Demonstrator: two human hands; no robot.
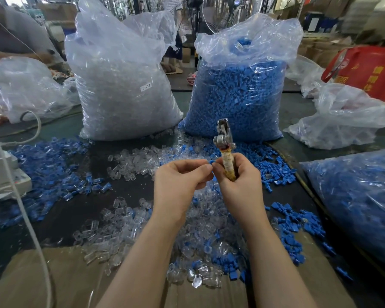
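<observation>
Blue piece (211,162) sits pinched by left hand (180,181), beside right hand (238,181) (grip clenched round pliers (223,136)).

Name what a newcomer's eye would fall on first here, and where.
Two tall plastic bags stand at the back: the bag of clear pieces on the left, the bag of blue pieces on the right. At centre front, the left hand pinches a small blue piece while the right hand grips a metal-headed tool upright.
</observation>
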